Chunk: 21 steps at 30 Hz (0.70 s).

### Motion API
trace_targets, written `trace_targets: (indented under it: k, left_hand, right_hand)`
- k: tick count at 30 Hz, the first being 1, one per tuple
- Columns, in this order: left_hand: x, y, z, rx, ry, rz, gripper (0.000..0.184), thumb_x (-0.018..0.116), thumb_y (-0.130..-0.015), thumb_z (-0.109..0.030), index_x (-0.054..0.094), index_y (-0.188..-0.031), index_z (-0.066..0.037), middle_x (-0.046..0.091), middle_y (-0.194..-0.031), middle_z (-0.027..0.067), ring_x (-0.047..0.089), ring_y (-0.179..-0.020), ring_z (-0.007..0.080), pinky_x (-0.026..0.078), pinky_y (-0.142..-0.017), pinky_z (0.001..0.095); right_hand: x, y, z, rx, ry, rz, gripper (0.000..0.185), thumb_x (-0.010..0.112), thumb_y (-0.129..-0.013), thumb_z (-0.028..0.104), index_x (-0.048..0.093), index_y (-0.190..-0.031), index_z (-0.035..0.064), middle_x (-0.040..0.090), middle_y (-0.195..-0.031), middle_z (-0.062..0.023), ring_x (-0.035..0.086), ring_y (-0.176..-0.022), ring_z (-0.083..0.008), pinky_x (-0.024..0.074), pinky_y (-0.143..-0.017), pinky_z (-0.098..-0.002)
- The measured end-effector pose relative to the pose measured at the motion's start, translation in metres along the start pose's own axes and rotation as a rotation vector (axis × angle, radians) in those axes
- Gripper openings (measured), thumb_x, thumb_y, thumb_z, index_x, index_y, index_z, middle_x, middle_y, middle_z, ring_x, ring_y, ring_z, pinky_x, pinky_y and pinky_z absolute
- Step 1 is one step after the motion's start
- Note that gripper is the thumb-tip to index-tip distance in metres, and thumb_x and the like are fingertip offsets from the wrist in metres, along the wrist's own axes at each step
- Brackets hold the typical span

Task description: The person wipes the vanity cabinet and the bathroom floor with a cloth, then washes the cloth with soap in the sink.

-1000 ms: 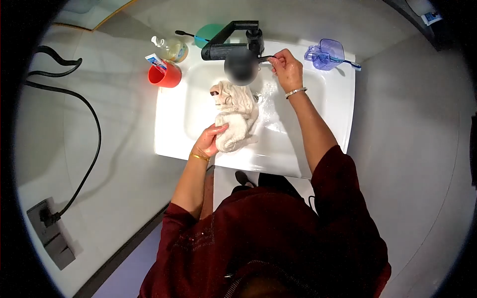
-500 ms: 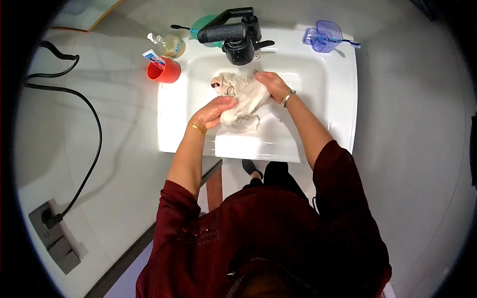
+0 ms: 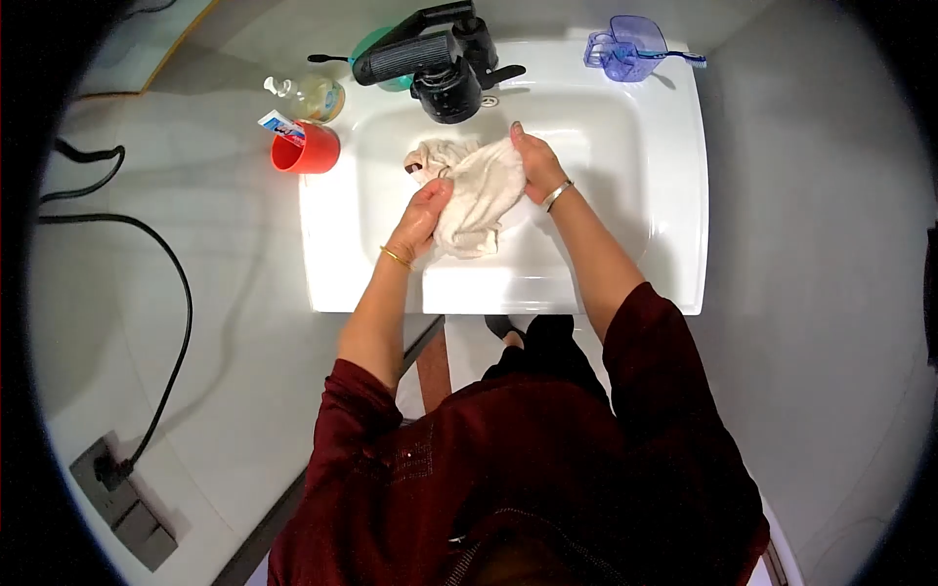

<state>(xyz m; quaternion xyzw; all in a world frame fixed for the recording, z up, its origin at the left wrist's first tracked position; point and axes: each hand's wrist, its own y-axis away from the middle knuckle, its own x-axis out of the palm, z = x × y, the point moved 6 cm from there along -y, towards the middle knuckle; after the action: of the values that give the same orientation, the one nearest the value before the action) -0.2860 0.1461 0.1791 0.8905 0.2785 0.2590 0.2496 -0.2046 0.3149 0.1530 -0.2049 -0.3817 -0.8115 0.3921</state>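
A wet cream cloth [image 3: 481, 195] is spread between my two hands over the white sink [image 3: 611, 186]. Its left side is gripped by my left hand [image 3: 422, 217], thumb on top. My right hand [image 3: 537, 166] pinches the right edge, with the fingers mostly hidden behind the fabric. Part of the cloth lies bunched at the upper left, with a small dark patch on it. Just above the cloth is the black faucet [image 3: 445, 83], its lever pointing right. No running water shows below it.
On the left rim stand a red cup [image 3: 308, 151] with a toothpaste tube [image 3: 281, 125] and a soap bottle [image 3: 320, 100]. A green cup [image 3: 376, 59] sits behind the faucet. A purple cup [image 3: 633, 54] with a toothbrush [image 3: 674, 57] is at the back right.
My right hand has left the faucet lever and taken hold of the cloth. The running water seen earlier is gone. The cloth has moved up and is stretched wider between my hands.
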Motion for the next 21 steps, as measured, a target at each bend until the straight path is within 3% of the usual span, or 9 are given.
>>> trace_targets:
  k: [3, 6, 10, 11, 14, 17, 19, 20, 21]
  left_hand:
    - [0.028, 0.003, -0.010, 0.051, 0.344, -0.188, 0.034, 0.051, -0.094, -0.039, 0.055, -0.110, -0.009, 0.060, -0.102, 0.0050, 0.058, -0.094, 0.0173, 0.051, -0.080, 0.0329]
    - [0.020, -0.034, 0.026, 0.177, 0.620, 0.005, 0.039, 0.048, -0.095, -0.039, 0.052, -0.118, -0.008, 0.059, -0.108, 0.0075, 0.058, -0.098, 0.0205, 0.050, -0.084, 0.0336]
    - [0.084, -0.010, 0.008, 0.120, 0.471, -0.249, 0.034, 0.042, -0.096, -0.035, 0.052, -0.116, -0.009, 0.059, -0.107, 0.0084, 0.056, -0.104, 0.0211, 0.047, -0.089, 0.0341]
    - [0.083, -0.016, 0.007, 0.116, 0.548, -0.086, 0.035, 0.042, -0.096, -0.036, 0.053, -0.116, -0.010, 0.059, -0.107, 0.0085, 0.055, -0.104, 0.0210, 0.046, -0.089, 0.0341]
    - [0.062, -0.025, 0.011, 0.114, 0.810, 0.384, 0.039, 0.044, -0.094, -0.042, 0.054, -0.116, -0.011, 0.058, -0.107, 0.0090, 0.055, -0.105, 0.0206, 0.045, -0.089, 0.0344]
    - [0.063, -0.015, 0.018, 0.080, 0.364, -0.369, 0.037, 0.042, -0.094, -0.035, 0.053, -0.118, -0.010, 0.058, -0.109, 0.0063, 0.056, -0.100, 0.0209, 0.045, -0.088, 0.0340]
    - [0.051, -0.050, 0.031, 0.252, 0.719, 0.419, 0.037, 0.043, -0.094, -0.033, 0.051, -0.120, -0.008, 0.057, -0.113, 0.0064, 0.056, -0.103, 0.0217, 0.045, -0.089, 0.0343]
    - [0.044, -0.050, 0.031, 0.327, 0.885, 0.822, 0.037, 0.043, -0.094, -0.031, 0.050, -0.121, -0.007, 0.057, -0.115, 0.0065, 0.056, -0.104, 0.0221, 0.045, -0.089, 0.0344]
    - [0.046, -0.043, 0.029, 0.144, 0.877, 0.575, 0.037, 0.042, -0.095, -0.031, 0.049, -0.123, -0.007, 0.056, -0.116, 0.0069, 0.056, -0.105, 0.0218, 0.044, -0.090, 0.0339]
  right_hand:
    - [0.031, 0.028, 0.008, -0.357, 0.656, -0.020, 0.039, 0.061, -0.086, 0.041, 0.058, -0.095, 0.0031, 0.062, -0.094, -0.0094, 0.059, -0.089, -0.0234, 0.0476, -0.078, -0.0354]
    - [0.090, 0.065, 0.019, -0.738, 1.153, -0.165, 0.027, 0.061, -0.081, 0.033, 0.060, -0.082, 0.0057, 0.061, -0.094, -0.0150, 0.057, -0.092, -0.0298, 0.0453, -0.080, -0.0377]
    - [0.060, 0.013, 0.034, -0.336, 1.284, -0.403, 0.017, 0.058, -0.079, 0.025, 0.063, -0.075, 0.0087, 0.064, -0.078, -0.0161, 0.062, -0.079, -0.0332, 0.0483, -0.075, -0.0430]
    - [0.069, 0.003, -0.005, -0.701, 1.203, -0.205, 0.018, 0.057, -0.080, 0.025, 0.063, -0.077, 0.0085, 0.064, -0.076, -0.0166, 0.062, -0.075, -0.0350, 0.0492, -0.070, -0.0447]
    - [0.081, 0.015, -0.016, -0.818, 1.266, -0.143, 0.018, 0.057, -0.080, 0.026, 0.063, -0.079, 0.0090, 0.064, -0.077, -0.0175, 0.063, -0.076, -0.0351, 0.0494, -0.071, -0.0450]
    - [0.072, 0.023, 0.035, -0.356, 1.310, -0.413, 0.016, 0.060, -0.077, 0.027, 0.061, -0.078, 0.0113, 0.065, -0.082, -0.0162, 0.064, -0.085, -0.0309, 0.0473, -0.081, -0.0430]
    - [0.071, -0.010, -0.013, -1.198, 1.326, -0.268, 0.016, 0.060, -0.077, 0.026, 0.061, -0.078, 0.0104, 0.065, -0.083, -0.0166, 0.063, -0.085, -0.0320, 0.0481, -0.078, -0.0432]
    - [0.068, -0.008, -0.022, -1.309, 1.270, -0.217, 0.016, 0.061, -0.077, 0.026, 0.061, -0.078, 0.0097, 0.064, -0.082, -0.0171, 0.063, -0.082, -0.0329, 0.0482, -0.076, -0.0435]
    - [0.064, -0.006, -0.033, -1.417, 1.218, -0.163, 0.016, 0.062, -0.077, 0.025, 0.061, -0.077, 0.0090, 0.064, -0.080, -0.0176, 0.062, -0.080, -0.0338, 0.0483, -0.074, -0.0438]
